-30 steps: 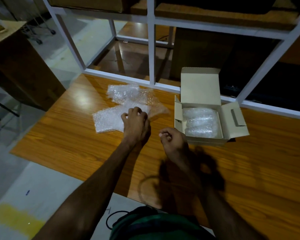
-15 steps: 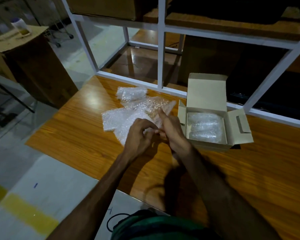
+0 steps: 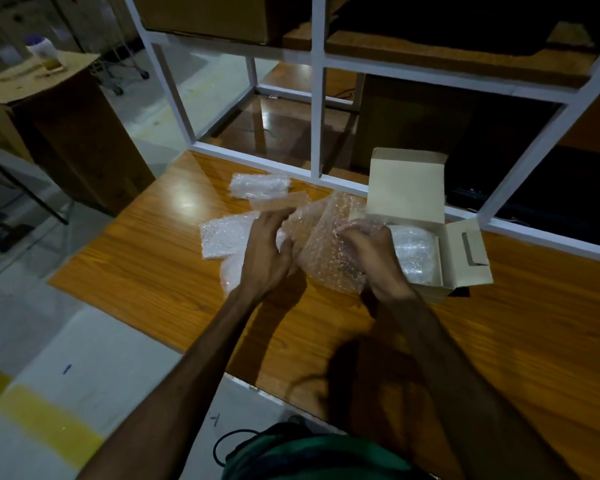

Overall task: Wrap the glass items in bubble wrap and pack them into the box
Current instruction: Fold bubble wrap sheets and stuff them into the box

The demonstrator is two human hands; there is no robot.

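Both hands grip one clear sheet of bubble wrap (image 3: pixel 329 251), raised off the orange wood-grain surface (image 3: pixel 146 271) just left of the open beige cardboard box (image 3: pixel 409 188). The left hand (image 3: pixel 269 252) pinches the sheet's left edge; the right hand (image 3: pixel 371 249) curls round its right side. Bubble-wrapped bundles (image 3: pixel 414 256) lie inside the box. More white bubble wrap pieces (image 3: pixel 222 237) lie flat, left of the box.

Box (image 3: pixel 426 209) right on table (image 3: pixel 146 282); wrapped bundle (image 3: pixel 413 254) inside; bubble wrap sheets (image 3: pixel 222 237) left of box.
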